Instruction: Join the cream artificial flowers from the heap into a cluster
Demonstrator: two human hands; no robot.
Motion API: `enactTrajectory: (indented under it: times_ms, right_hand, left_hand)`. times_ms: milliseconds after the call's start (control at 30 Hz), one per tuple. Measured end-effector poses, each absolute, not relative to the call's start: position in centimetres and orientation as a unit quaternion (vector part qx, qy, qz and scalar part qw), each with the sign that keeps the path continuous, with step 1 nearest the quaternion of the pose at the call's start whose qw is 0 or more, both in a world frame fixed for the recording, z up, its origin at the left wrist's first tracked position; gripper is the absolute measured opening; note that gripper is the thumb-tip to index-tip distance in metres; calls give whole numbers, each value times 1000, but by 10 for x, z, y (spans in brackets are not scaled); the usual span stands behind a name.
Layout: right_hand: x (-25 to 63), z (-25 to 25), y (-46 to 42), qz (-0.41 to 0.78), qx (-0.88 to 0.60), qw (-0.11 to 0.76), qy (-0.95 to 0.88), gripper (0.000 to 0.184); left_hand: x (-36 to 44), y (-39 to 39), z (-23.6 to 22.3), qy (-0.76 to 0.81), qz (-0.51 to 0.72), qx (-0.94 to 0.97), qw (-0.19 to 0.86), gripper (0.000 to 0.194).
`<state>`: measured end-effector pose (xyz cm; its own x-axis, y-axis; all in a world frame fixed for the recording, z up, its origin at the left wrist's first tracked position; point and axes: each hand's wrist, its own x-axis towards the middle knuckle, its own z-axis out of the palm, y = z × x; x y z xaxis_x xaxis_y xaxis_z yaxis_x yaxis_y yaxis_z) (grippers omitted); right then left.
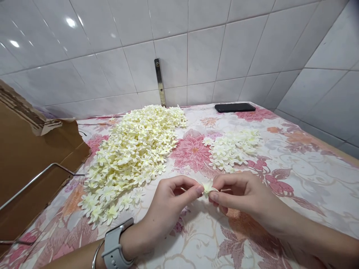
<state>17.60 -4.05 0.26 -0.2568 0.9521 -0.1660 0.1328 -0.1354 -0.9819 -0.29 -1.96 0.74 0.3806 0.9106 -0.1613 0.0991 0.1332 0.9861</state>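
Evidently, the scene began at the left edge with a torn brown cardboard box [25,160], and a bent metal rod [37,180] crossed in front of it. Next came a watch [113,243] with a pale grey strap on the left wrist, and beyond it a large heap of cream-white flowers [137,145] spread over the floral cloth [311,179]. Behind the heap a metal strip [159,78] stood against the tiled wall [207,52].

The left hand [172,200] pinched one edge of a single pale flower [208,186] between thumb and forefinger. That flower was held between the two hands, near the middle of the view and in front of the smaller pile. It looked very light, thin and soft, probably not slippery, though its petals seemed likely to crease or fray if tugged; a gentle fingertip hold close to the centre would presumably have been safest.

Right of it, a smaller pile of similar flowers [234,149] lay flat, with a black phone [235,108] behind. The right hand [245,194] gripped the flower's other side, thumb against curled fingers.
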Motion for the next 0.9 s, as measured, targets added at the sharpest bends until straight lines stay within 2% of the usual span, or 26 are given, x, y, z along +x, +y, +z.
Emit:
enactTrajectory:
  times_ms: [233,400,567,900]
  right_hand:
    - [178,4,-37,617,-454,333,-550,26]
    - [175,3,-37,646,-445,339,-519,21]
    - [175,2,-37,620,-472,388,-492,19]
    - [176,-1,-39,594,-463,388,-531,16]
  left_hand:
    - [-2,-19,6,428,349,599,580,9]
    - [-3,-18,5,445,372,608,542,10]
    - [-4,-17,2,442,408,631,489,9]
    - [-4,-20,4,409,362,690,475,8]
